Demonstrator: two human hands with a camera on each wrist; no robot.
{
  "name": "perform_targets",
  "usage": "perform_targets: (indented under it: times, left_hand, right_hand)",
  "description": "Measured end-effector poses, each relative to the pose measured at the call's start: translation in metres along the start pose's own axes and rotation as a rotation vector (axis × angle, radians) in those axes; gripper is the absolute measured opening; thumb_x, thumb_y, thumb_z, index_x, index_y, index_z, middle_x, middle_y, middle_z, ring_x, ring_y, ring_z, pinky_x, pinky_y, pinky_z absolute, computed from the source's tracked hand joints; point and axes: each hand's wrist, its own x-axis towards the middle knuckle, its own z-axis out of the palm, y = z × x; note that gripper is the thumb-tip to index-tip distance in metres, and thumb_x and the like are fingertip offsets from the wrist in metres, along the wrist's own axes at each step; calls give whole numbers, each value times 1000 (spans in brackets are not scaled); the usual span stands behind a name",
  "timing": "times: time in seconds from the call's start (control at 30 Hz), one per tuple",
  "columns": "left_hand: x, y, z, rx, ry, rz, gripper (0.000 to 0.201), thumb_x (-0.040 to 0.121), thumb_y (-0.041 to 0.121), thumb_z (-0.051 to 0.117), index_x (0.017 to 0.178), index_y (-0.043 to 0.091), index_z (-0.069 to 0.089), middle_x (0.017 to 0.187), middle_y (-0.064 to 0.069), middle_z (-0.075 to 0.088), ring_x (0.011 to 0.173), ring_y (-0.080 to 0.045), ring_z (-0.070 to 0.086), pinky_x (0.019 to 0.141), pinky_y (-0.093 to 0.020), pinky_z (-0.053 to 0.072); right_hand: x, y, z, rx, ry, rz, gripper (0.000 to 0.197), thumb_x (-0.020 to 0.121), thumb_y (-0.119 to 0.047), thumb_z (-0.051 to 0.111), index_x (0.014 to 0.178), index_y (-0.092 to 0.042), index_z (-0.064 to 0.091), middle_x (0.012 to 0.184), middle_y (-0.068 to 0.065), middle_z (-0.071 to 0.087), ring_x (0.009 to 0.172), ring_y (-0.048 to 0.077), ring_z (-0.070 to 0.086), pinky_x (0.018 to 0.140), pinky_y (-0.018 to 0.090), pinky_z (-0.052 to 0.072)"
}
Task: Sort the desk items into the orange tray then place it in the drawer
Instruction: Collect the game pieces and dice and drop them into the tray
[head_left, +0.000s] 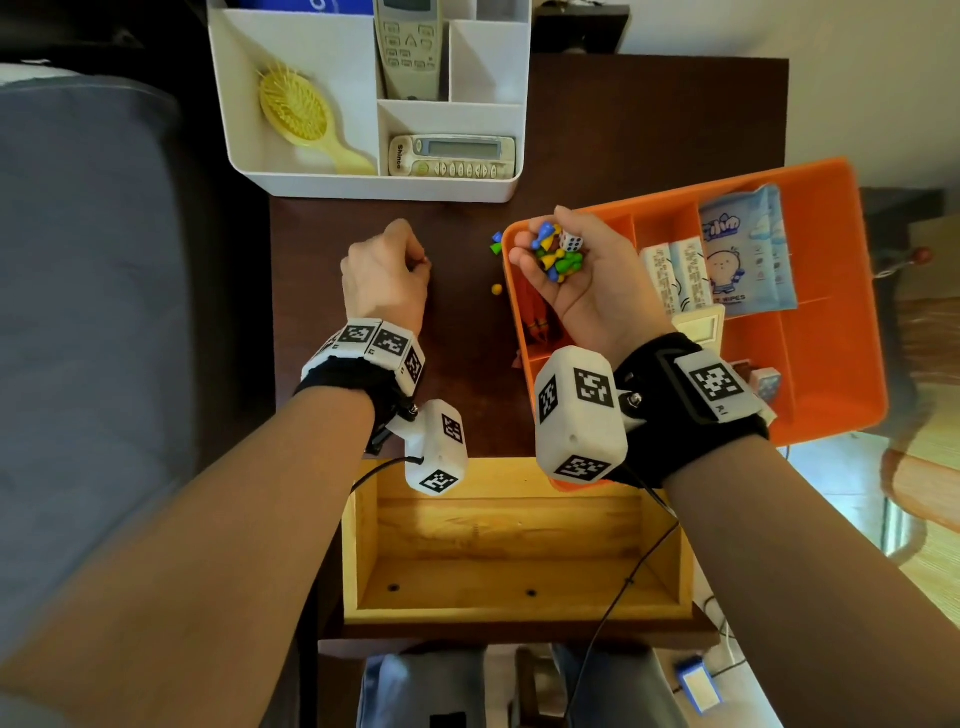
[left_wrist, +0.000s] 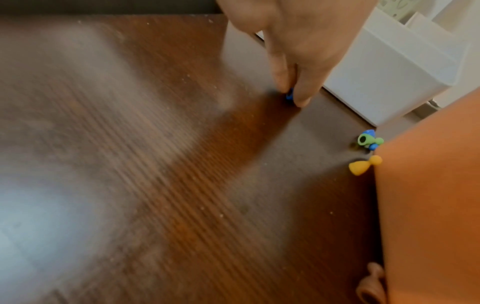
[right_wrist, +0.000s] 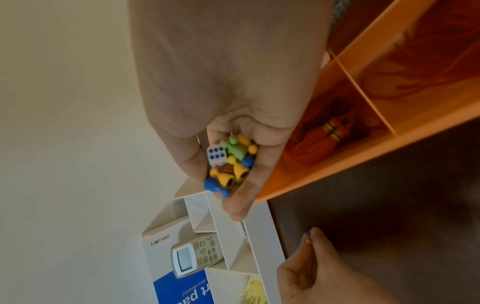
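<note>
My right hand (head_left: 558, 260) is palm up over the near-left corner of the orange tray (head_left: 831, 395), cupping several coloured game pawns (right_wrist: 233, 162) and a white die (right_wrist: 215, 155). My left hand (head_left: 415, 260) is knuckles up on the dark desk, its thumb and forefinger pinching a small blue pawn (left_wrist: 289, 96). Loose pawns lie on the desk by the tray's left wall: a green and blue pair (left_wrist: 369, 140) and a yellow one (left_wrist: 363, 165). The tray holds wipes packets (head_left: 748, 249) and orange tassels (right_wrist: 324, 133).
A white organiser (head_left: 291, 171) with a yellow hairbrush (head_left: 301, 111) and two remotes (head_left: 452, 156) stands at the back of the desk. An open wooden drawer (head_left: 514, 556) is pulled out below my wrists. A grey couch (head_left: 78, 286) lies left.
</note>
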Motion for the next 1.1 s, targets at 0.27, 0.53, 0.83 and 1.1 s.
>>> perform_targets:
  times: [0.27,0.53,0.83,1.1]
  left_hand:
    - [-13,-16,-5,-14,80,-73,14,77,25,72,82,15,63,89,-8,70,82,-28,64,77,-40,52]
    - [-20,-22,-7,-74,84,-63,11,79,17,69,85,11,63,84,-8,70,79,-26,65,80,-37,51]
    - [-9,-20,-6,-38,27,-79,26,78,24,72,101,12,71,99,-10,69,92,-26,65,88,-35,50]
    - [-7,-20,-5,-18,11,-92,22,81,23,69,98,10,71,101,-11,68,95,-28,63,88,-35,48]
  right_hand:
    - [-7,6,-5,-50,-8,-33,19,94,-14,52,88,1,62,76,10,69,69,17,70,64,20,57]
    - [-8,11,-2,-34,15,-14,17,93,-13,53,96,2,60,80,11,67,66,16,70,64,21,58]
    - [-6,12,0,-46,19,-22,16,93,-13,53,91,1,61,78,11,67,67,16,70,64,21,58]
    - [-6,13,2,-34,21,-27,16,93,-13,53,94,2,60,80,12,66,68,17,70,64,22,58]
